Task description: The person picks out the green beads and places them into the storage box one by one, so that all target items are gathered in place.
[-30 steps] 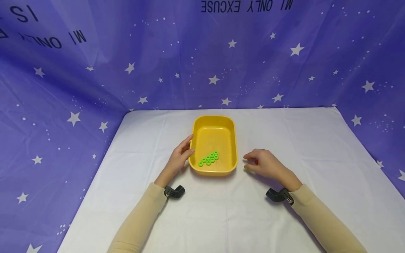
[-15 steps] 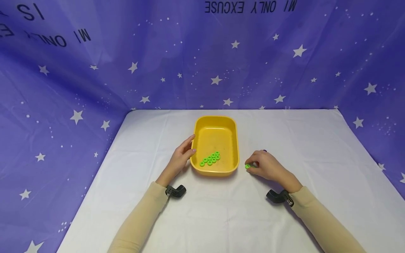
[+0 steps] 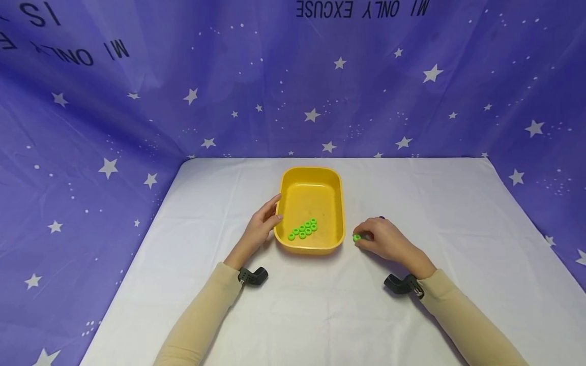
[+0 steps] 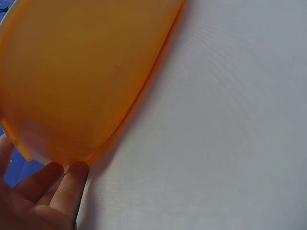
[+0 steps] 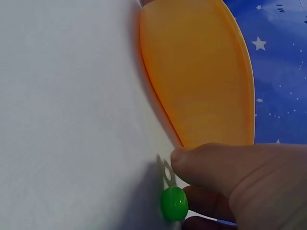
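Observation:
My left hand (image 3: 257, 233) rests along the left side of a yellow plastic bin (image 3: 312, 250), its thumb at the rim and its fingers extended. In the left wrist view, the fingertips (image 4: 75, 168) touch the lower outer wall. Several green ring-shaped beads (image 3: 302, 228) lie inside the bin, grouped toward its near left corner. To the bin's right, my right hand (image 3: 384, 239) pinches one green bead (image 3: 356, 238) at its fingertips, low over the white cloth. The right wrist view has that bead (image 5: 174, 204) below the thumb, against the fingers. The palm hides whatever lies beneath it.
A bit of something dark purple (image 3: 382, 217) peeks out behind the right hand. White cloth (image 3: 311, 310) covers the table. A purple star-print curtain (image 3: 274, 81) closes off the back and both sides. Each wrist wears a black camera mount (image 3: 254, 276).
The right hand's fingers have closed on a green bead, which now shows at the fingertips. The red bit seen under that hand earlier is hidden. The left hand and bin stay in place.

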Demonstrator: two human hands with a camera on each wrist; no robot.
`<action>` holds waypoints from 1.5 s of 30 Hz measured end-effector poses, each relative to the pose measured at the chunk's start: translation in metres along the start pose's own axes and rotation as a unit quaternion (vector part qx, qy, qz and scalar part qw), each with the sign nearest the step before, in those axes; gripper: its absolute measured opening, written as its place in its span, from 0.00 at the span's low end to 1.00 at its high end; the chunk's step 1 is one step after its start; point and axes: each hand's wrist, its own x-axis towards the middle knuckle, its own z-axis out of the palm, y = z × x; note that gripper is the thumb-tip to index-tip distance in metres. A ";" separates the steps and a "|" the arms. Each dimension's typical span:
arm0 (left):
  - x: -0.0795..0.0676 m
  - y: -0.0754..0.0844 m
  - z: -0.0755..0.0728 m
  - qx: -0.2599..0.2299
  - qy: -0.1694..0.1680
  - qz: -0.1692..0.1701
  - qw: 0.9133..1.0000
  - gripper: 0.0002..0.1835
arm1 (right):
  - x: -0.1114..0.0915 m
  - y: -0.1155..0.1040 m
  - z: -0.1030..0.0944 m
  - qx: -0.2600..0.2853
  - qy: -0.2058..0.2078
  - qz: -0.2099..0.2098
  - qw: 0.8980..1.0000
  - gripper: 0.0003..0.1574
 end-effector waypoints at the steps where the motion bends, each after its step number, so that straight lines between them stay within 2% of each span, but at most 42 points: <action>1: 0.000 0.000 0.000 0.001 0.000 0.000 1.000 0.33 | 0.001 -0.001 0.000 0.002 0.000 0.002 1.000 0.12; 15: 0.000 -0.001 0.000 0.000 -0.002 0.002 1.000 0.33 | 0.000 -0.004 -0.005 0.018 0.037 -0.008 0.999 0.13; 21: -0.001 0.000 -0.001 -0.002 -0.004 0.000 1.000 0.33 | 0.005 -0.005 -0.013 0.014 0.058 -0.027 0.998 0.13; 32: -0.001 0.000 0.001 -0.010 -0.003 0.002 1.000 0.33 | 0.017 -0.010 -0.027 0.020 0.086 -0.039 0.995 0.13; 45: -0.001 -0.001 0.000 -0.009 -0.002 0.006 1.000 0.33 | 0.043 -0.038 -0.037 0.037 0.092 -0.037 0.994 0.15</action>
